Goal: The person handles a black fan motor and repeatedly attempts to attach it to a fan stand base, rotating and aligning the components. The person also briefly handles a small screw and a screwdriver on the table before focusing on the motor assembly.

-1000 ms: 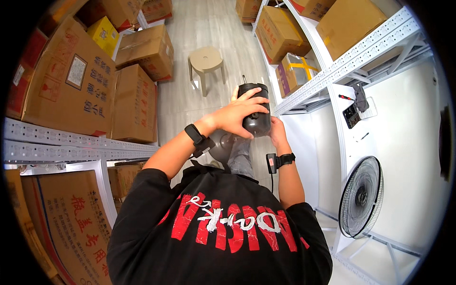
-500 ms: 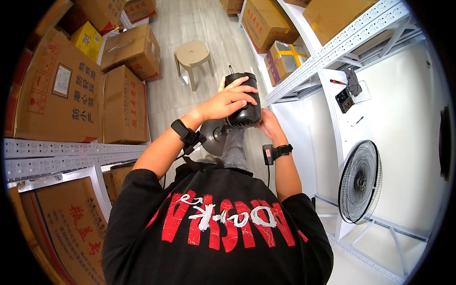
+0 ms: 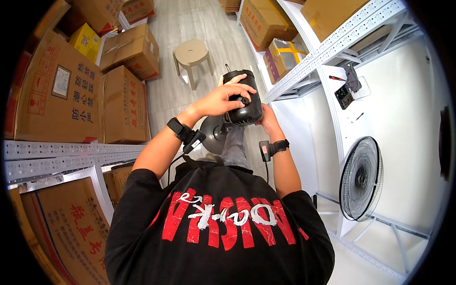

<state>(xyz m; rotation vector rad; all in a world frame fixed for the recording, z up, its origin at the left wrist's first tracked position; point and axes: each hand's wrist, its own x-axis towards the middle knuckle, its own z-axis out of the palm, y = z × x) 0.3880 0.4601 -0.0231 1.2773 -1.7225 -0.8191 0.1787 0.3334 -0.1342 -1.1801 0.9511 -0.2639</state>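
Fingers (image 3: 240, 89) of both hands clasp the black fan motor (image 3: 243, 97); stool (image 3: 192, 53) and boxes (image 3: 126, 47) beyond.

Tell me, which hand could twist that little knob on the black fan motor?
Probably the left hand: its fingers lie over the black fan motor at the little knob. The right hand cups the motor's far side.

**Bright, even light, strong fisheye bend**

My view is evenly lit, with soft daylight-like brightness on the floor (image 3: 190, 19) and white wall (image 3: 403, 109). Shadows are faint; none fall hard. The motor (image 3: 244, 102) in my hands shows small glossy highlights. Shelf rails (image 3: 332, 45) curve toward the rim, and black vignette closes the corners. Focus stays sharp throughout, with no motion blur.
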